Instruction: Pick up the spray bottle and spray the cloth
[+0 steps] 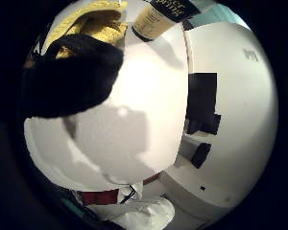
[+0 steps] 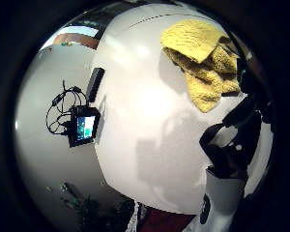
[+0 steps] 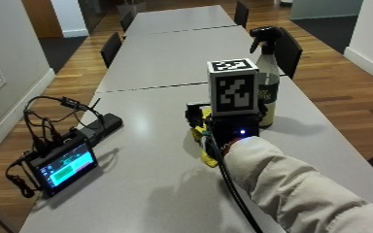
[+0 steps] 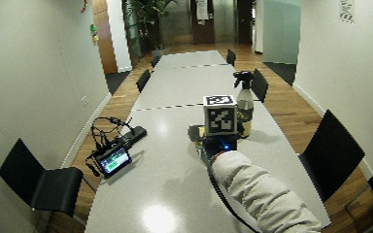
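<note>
Outside view: my gloved right hand (image 3: 233, 130) hovers mid-desk (image 3: 147, 184), bare surface on both sides. The spray bottle (image 3: 264, 82) stands upright just beyond, nearer the desk's right edge; the yellow cloth (image 2: 202, 62) lies under my fingers (image 1: 69, 79), which look relaxed, holding nothing.

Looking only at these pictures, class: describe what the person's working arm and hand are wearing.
The right hand wears a black glove with black straps at the palm and a small blue light glowing on its back. The arm is covered by a puffy, off-white sleeve reaching to the wrist. The other hand is not in view.
</note>
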`<state>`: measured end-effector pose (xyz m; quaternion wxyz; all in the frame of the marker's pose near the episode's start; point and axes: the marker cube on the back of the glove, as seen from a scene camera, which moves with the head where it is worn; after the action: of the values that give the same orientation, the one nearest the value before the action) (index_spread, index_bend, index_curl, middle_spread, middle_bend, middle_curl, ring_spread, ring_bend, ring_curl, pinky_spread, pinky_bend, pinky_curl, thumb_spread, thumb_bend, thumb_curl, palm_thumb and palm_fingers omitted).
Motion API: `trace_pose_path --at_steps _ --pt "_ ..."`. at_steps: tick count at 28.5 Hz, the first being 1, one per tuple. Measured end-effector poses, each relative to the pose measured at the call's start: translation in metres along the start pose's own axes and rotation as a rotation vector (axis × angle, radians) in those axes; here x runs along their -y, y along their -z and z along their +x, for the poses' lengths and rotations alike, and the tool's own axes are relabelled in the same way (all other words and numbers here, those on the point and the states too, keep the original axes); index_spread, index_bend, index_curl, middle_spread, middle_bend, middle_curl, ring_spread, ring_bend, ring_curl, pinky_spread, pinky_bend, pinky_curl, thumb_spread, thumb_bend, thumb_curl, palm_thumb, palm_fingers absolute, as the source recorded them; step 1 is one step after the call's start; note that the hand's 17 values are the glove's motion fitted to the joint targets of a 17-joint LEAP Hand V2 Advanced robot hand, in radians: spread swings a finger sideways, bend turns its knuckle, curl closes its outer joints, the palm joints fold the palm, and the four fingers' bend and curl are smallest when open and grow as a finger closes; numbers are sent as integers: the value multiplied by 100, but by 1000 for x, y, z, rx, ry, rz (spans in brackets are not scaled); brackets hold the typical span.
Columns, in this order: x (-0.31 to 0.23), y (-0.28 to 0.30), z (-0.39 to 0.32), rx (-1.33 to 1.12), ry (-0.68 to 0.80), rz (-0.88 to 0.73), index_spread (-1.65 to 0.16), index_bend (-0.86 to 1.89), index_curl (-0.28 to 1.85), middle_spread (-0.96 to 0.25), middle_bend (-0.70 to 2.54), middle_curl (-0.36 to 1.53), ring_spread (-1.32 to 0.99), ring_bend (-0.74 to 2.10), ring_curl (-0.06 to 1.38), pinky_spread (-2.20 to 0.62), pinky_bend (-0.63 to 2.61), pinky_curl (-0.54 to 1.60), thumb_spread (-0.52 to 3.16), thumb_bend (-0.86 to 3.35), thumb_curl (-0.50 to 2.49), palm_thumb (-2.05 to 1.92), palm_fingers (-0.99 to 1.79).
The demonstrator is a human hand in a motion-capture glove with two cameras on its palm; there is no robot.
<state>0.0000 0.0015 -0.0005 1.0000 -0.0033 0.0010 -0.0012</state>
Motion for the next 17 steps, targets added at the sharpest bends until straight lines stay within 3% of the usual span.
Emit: trace_pose_path --at_steps 12,17 --pt "-11 5 -3 27 48 -21 -12 18 24 0 43 26 -4 55 28 -11 44 26 67 72 25 78 110" --pt "-25 11 21 342 137 41 -15 15 26 -1 41 29 -5 49 30 -11 42 29 78 68 29 73 94"
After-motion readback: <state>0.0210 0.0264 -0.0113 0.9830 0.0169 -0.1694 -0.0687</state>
